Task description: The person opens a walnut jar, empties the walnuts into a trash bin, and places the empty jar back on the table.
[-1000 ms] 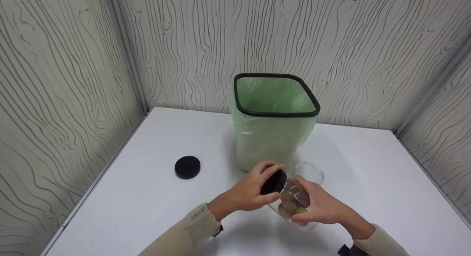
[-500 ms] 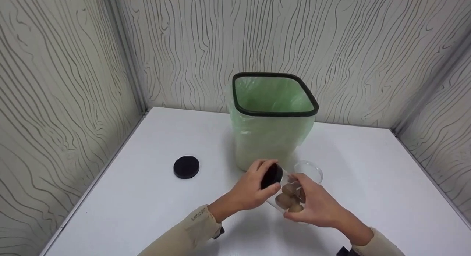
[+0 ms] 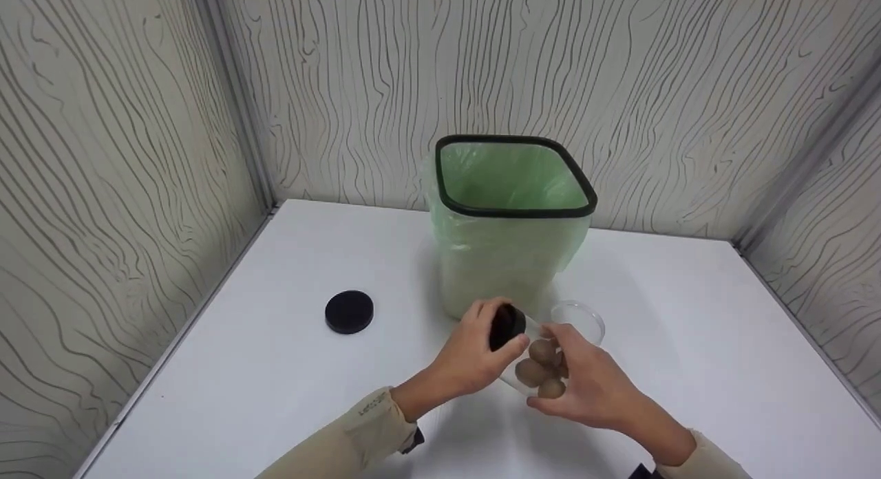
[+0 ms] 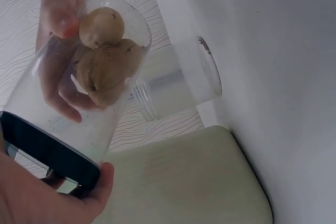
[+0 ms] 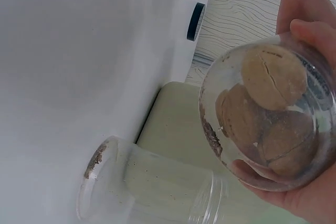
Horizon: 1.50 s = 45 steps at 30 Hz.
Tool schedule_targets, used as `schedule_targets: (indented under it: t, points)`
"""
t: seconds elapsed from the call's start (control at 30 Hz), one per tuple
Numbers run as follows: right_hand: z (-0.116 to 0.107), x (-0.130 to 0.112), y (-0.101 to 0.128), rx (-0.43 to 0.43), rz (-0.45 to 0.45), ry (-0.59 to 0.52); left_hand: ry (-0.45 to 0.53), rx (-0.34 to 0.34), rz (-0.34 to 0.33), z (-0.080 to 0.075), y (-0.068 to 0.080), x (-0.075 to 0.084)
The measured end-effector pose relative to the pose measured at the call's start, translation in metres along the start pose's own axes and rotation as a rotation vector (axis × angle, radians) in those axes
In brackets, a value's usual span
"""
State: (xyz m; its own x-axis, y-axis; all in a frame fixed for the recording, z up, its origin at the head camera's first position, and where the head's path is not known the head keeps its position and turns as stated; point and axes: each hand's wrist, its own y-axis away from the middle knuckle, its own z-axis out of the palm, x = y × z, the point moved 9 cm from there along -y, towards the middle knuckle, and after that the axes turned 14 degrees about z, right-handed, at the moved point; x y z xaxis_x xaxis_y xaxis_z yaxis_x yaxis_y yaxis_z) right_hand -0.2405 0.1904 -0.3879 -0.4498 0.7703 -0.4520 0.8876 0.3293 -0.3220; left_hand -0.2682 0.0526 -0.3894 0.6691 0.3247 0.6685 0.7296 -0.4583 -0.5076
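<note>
A clear jar [image 3: 515, 374] holding several walnuts [image 3: 542, 352] is tilted above the table, its capped end toward the left. My left hand [image 3: 469, 348] grips the black lid [image 3: 508, 326] on that end, fingers and thumb around its rim. My right hand [image 3: 593, 382] holds the jar's body near the base. Seen from the right wrist, the walnuts [image 5: 275, 80] lie against the jar's bottom, and brown crumbs cling to its edge. Behind the hands stands a second clear jar [image 3: 579, 322], uncapped and partly hidden in the head view; its threaded neck shows in the left wrist view.
A pale green bin [image 3: 509, 259] with a black rim and a green liner stands at the back, just beyond the hands. Another black lid [image 3: 349, 312] lies on the white table [image 3: 275, 382] at the left. Wood-patterned panels [image 3: 358, 87] enclose the table's back and sides.
Both hands have shifted slightly up and left with the jar. The walnuts show more clearly past the right fingers. Each hand keeps its hold; the bin and loose lid stay put.
</note>
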Motion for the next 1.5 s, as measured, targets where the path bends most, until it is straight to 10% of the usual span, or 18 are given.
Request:
schedule_targets:
  t: [0.3,0.57,0.73,1.5]
  points:
    - [0.000,0.006,0.000,-0.061,0.029,-0.060,0.021,-0.089,-0.017,0.003,0.001,0.000]
    - [0.006,0.013,0.001,-0.301,0.023,-0.296,0.078,-0.252,0.301,0.000,0.000,0.020]
    - [0.007,0.011,0.003,-0.354,-0.005,-0.303,0.085,-0.299,0.384,0.001,0.002,0.025]
    - [0.000,0.008,0.001,-0.189,0.030,-0.164,0.052,-0.168,0.273,-0.001,-0.001,0.014]
